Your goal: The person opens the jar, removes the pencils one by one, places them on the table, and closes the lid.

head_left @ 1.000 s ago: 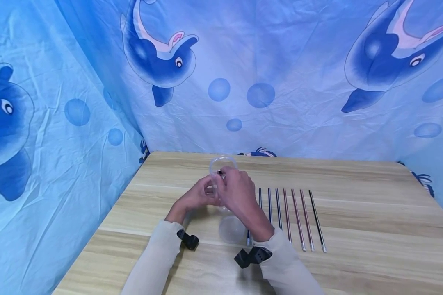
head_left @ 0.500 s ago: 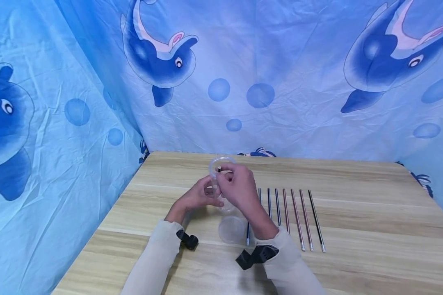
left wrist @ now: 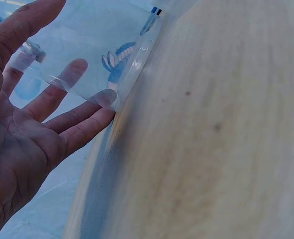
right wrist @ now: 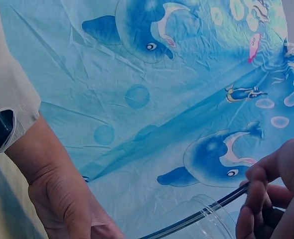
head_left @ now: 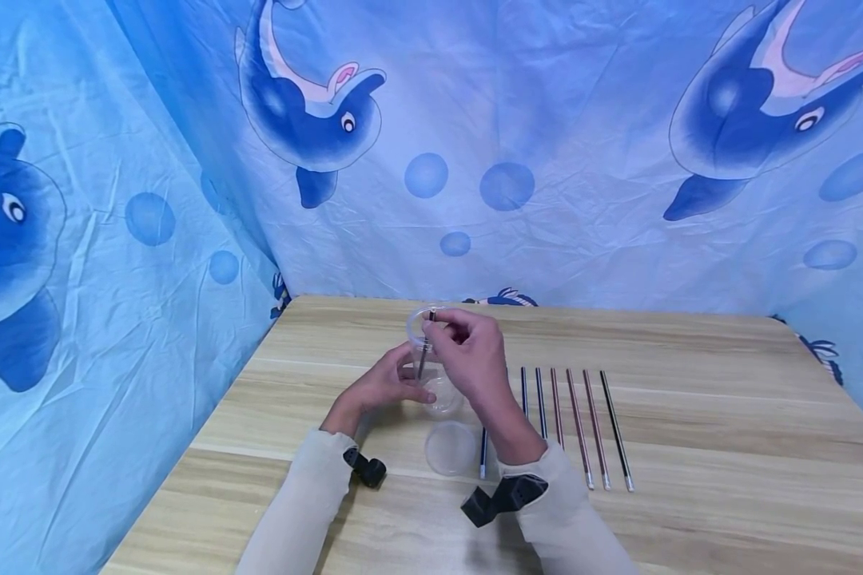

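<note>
My left hand [head_left: 384, 382] holds a clear plastic jar [head_left: 443, 397], which stands on the table with its mouth uncovered. In the left wrist view the fingers of my left hand [left wrist: 37, 132] spread around the far side of the jar [left wrist: 99, 47], seen through its wall. Between thumb and fingertips, my right hand [head_left: 469, 355] pinches a dark pencil [head_left: 423, 363] near its top end. Its lower part slants down inside the jar. The right wrist view shows the pencil [right wrist: 226, 200] crossing the jar's ridged rim [right wrist: 207, 211].
Just in front of the jar lies a round translucent lid [head_left: 451, 448]. To the right, several pencils lie side by side: blue ones [head_left: 483, 459], red ones [head_left: 580, 431] and a black one [head_left: 617, 431]. A blue dolphin-print curtain [head_left: 582, 239] hangs behind the table.
My right hand has risen slightly together with the pencil, and more of its shaft shows above and through the jar. The left hand and the jar have stayed put.
</note>
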The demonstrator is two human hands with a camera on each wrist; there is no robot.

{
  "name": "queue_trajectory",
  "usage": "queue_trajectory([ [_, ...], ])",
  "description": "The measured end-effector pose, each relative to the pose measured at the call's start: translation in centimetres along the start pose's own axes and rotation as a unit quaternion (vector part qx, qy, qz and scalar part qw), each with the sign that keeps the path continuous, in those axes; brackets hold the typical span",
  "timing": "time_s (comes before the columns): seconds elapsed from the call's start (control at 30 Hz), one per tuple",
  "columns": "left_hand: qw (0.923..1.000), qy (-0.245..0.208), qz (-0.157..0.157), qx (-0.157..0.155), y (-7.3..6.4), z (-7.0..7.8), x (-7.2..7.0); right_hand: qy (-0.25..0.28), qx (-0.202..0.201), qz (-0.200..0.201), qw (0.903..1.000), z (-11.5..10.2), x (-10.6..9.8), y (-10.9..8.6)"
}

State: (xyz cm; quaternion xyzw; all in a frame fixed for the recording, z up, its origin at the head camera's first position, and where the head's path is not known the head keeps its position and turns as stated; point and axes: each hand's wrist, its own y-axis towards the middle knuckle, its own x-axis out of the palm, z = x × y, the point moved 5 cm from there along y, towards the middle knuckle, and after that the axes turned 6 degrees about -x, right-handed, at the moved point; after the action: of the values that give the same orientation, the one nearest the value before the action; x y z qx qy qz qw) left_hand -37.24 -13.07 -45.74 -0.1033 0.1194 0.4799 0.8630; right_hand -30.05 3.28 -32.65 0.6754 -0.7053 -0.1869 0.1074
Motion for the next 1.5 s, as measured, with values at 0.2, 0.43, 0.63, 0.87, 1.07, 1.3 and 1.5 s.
queue_trajectory([
  [0.2,1.0000,-0.009,-0.004,0.000,0.0,0.0,0.0,0.039,-0.071,0.021,0.9965,-0.5,-0.3,0.1],
  [0.43,0.9994,-0.027,-0.021,0.003,-0.1,0.0,0.1,0.112,-0.117,0.007,0.9867,-1.1,-0.2,0.1],
  [0.63,0.9997,-0.015,-0.017,0.001,-0.1,-0.3,0.1,0.145,-0.096,0.003,0.9848,-0.9,-0.3,0.2],
  [0.87,0.9999,-0.008,-0.014,-0.002,-0.2,-0.2,0.2,0.166,-0.114,0.002,0.9795,-0.6,-0.3,0.4],
  [1.07,0.9999,0.000,-0.010,-0.004,-0.2,-0.2,0.1,0.151,-0.126,0.013,0.9805,-0.6,-0.3,0.4],
  [1.3,0.9999,-0.004,-0.012,-0.001,-0.2,-0.1,0.1,0.125,-0.160,0.015,0.9791,-0.7,-0.5,0.4],
  [1.5,0.9997,-0.014,-0.019,0.011,-0.2,0.1,0.2,0.117,-0.185,0.023,0.9756,-0.9,-1.1,0.5],
])
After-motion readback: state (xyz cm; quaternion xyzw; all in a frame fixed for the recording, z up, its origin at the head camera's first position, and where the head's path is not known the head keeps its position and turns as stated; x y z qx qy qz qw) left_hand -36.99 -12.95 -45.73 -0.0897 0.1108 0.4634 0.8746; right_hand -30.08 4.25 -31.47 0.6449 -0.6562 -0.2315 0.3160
